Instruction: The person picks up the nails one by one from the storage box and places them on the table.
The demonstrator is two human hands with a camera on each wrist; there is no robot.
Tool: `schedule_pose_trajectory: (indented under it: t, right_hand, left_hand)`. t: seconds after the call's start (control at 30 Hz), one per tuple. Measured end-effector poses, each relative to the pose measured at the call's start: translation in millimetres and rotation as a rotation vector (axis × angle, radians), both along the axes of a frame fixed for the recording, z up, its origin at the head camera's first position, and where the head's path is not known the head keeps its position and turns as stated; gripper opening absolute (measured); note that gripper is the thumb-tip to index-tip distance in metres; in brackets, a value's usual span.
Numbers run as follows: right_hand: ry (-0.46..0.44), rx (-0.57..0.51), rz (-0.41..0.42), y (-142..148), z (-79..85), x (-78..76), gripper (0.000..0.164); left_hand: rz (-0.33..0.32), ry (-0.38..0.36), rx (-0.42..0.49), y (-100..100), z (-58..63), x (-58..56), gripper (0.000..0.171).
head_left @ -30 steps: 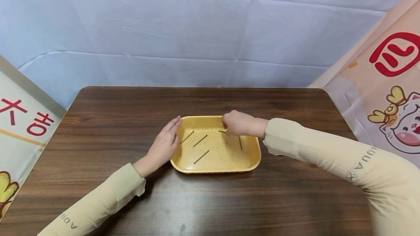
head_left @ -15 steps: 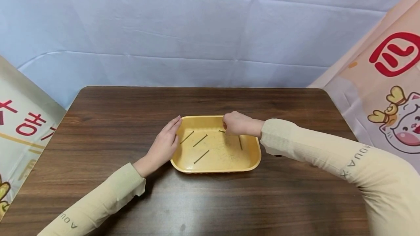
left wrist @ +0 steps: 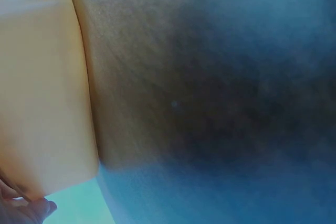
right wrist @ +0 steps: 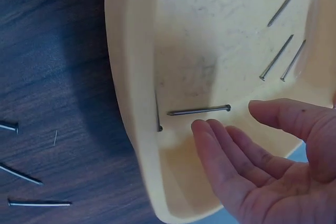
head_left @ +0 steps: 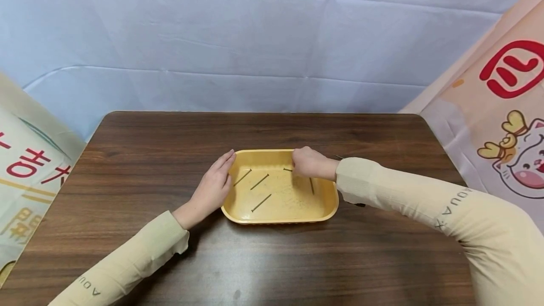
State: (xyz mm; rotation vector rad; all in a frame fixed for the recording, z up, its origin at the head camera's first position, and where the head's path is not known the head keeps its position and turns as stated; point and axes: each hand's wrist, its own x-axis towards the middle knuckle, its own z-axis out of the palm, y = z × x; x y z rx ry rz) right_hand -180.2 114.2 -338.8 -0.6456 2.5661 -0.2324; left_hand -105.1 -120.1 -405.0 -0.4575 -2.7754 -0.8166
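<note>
A yellow plastic tray [head_left: 280, 222] sits on the table with several nails in it. My left hand [head_left: 211, 190] rests along its left rim, fingers straight. My right hand [head_left: 312, 162] reaches over the far right part of the tray. In the right wrist view its thumb [right wrist: 278, 114] and fingers [right wrist: 220, 163] stand apart, with nothing visibly held between them. Just beyond the fingertips lies one nail [right wrist: 199, 110] flat on the tray floor. Another nail [right wrist: 157, 111] lies close to the tray's side wall. Three nails, including one steel nail [head_left: 261, 203], lie in the tray's left part.
On the dark wooden table [head_left: 272, 268], outside the tray's right side, lie loose nails, among them one nail [right wrist: 39, 203] and a second nail [right wrist: 21, 173]. A pale cloth [head_left: 255, 37] hangs behind the table. A printed banner [head_left: 505, 140] stands at the right.
My right hand has shifted slightly to the right over the tray, and its forearm has swung a little. The left banner has shifted. My left hand, the tray and its nails stay put.
</note>
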Motion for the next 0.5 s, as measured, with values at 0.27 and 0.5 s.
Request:
schedule_pose_trajectory:
  t: [0.27,0.5]
  right_hand:
    - [0.029,-0.007,0.01,-1.5,-6.3,-0.6,0.036]
    - [0.032,-0.02,0.026,-1.6,-16.6,-3.6,0.035]
  left_hand:
    - [0.003,-0.007,0.009,0.0,-0.8,0.0,0.048]
    - [0.0,-0.006,0.012,-0.1,-2.1,-0.4,0.048]
